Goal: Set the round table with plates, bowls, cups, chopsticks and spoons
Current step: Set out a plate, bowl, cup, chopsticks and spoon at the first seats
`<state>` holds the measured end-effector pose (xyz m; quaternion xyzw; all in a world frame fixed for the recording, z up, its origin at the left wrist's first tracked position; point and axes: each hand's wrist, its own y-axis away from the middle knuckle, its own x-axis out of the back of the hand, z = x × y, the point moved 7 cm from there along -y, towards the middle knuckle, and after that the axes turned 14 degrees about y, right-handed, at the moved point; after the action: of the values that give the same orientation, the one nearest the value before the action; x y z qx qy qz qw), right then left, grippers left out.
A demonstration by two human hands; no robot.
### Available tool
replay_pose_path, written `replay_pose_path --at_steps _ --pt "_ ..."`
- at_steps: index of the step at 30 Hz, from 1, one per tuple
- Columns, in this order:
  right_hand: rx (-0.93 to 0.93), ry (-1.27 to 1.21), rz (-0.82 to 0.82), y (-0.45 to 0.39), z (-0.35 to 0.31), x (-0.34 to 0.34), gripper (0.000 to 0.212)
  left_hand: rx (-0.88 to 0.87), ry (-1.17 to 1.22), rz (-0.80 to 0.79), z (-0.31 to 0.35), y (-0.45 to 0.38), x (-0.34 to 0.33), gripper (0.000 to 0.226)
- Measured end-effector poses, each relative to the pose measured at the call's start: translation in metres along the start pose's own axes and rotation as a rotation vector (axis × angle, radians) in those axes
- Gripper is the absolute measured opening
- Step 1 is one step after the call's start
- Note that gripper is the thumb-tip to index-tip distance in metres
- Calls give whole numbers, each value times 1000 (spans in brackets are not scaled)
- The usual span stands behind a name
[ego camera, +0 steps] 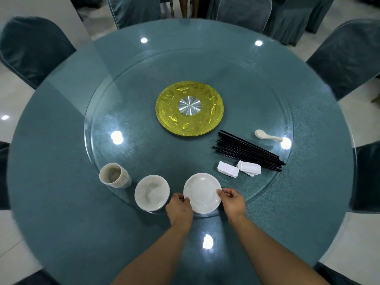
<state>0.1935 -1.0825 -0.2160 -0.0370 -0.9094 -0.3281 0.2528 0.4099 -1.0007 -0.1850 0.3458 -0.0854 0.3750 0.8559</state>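
Both hands hold the white plate (202, 192) by its rim: the left hand (179, 207) pinches the left edge with curled fingers, and the right hand (233, 200) pinches the right edge the same way, so each grip is closed on the plate. Whether it is one plate or a stack cannot be told. It sits at the near edge of the glass turntable (127, 112), which lies on the round teal tabletop (51, 182). Just left of the plate stands a white bowl (152, 192), and farther left a stack of beige cups (114, 175). On the right side of the turntable lie a bundle of black chopsticks (248, 150), two piles of white chopstick rests (238, 169) and, beyond them, a single white spoon (267, 135). A gold disc (189, 108) with a silver hub marks the centre. Chairs with dark teal covers (35, 50) ring the tabletop.
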Motion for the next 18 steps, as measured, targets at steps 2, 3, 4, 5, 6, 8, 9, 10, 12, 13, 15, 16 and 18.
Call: replay_pose_path --at_steps 2,3,4,5,6,8,9,10,12,13,15,16,18 --pt "2 -27 -15 1 1 2 15 -5 -1 1 1 2 -1 3" --pt "4 -44 -18 1 1 3 15 -2 -1 2 2 2 -2 2" --pt "2 -52 -18 1 1 5 14 8 -2 1 2 2 -2 1" --pt "-1 -52 -17 1 1 7 14 24 -6 -2 2 2 -3 2" --pt "-2 -50 -19 2 1 8 13 40 -7 -6 3 4 -3 4" --pt "-4 -52 -26 4 1 10 11 57 -1 -11 5 8 -3 6" --pt "-5 -59 -25 5 1 12 9 62 8 -8 6 12 -1 7" --pt "-1 -69 -25 6 -1 14 7 66 28 -2 9 15 0 7" --pt "1 -102 -50 7 -3 16 4 65 62 1 17 22 5 5" --pt "-5 -119 -76 8 -3 16 4 63 65 -1 21 24 7 4" --pt "-14 -118 -141 17 -1 16 6 66 60 -8 25 32 17 4" --pt "-10 -92 -167 23 2 16 7 70 62 -15 25 36 22 4" --pt "6 -23 -196 35 8 17 10 77 70 -42 23 39 30 4"
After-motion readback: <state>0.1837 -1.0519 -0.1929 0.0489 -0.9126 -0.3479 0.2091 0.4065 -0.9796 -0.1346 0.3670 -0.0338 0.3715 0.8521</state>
